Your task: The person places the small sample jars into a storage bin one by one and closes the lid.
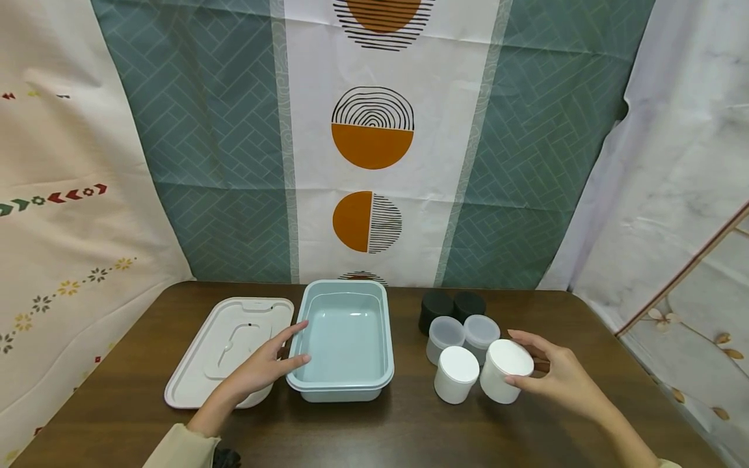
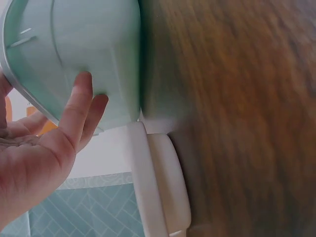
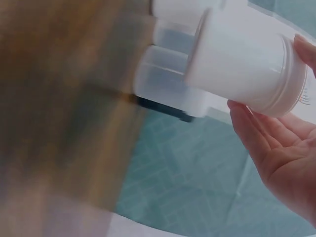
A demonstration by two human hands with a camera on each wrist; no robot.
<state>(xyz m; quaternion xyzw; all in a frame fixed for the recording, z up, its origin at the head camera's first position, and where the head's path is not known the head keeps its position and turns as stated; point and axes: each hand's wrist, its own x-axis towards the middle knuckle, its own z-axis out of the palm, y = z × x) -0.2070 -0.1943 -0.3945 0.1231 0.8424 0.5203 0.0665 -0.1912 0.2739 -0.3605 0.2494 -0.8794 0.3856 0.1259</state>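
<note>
My left hand (image 1: 266, 364) rests at the near-left side of a pale blue plastic tub (image 1: 342, 394), with index finger and thumb over the rim. In the left wrist view, two other fingers (image 2: 81, 98) lie straight along the tub's outer wall. On the right, my right hand (image 1: 556, 377) holds a white lidded jar (image 1: 500, 383) between thumb and fingers near its lid. That jar (image 3: 242, 64) leans to one side. Beside it stands a second white jar (image 1: 453, 383). Behind these are two translucent lidded jars (image 1: 446, 333) (image 1: 481, 330) and two black ones (image 1: 434, 307) (image 1: 469, 304).
A white lid-like tray (image 1: 196, 361) with a raised centre lies left of the tub. The dark wooden table (image 1: 386, 435) ends at a patterned curtain (image 1: 228, 214) behind. Pale cloth (image 1: 690, 195) hangs along the right side.
</note>
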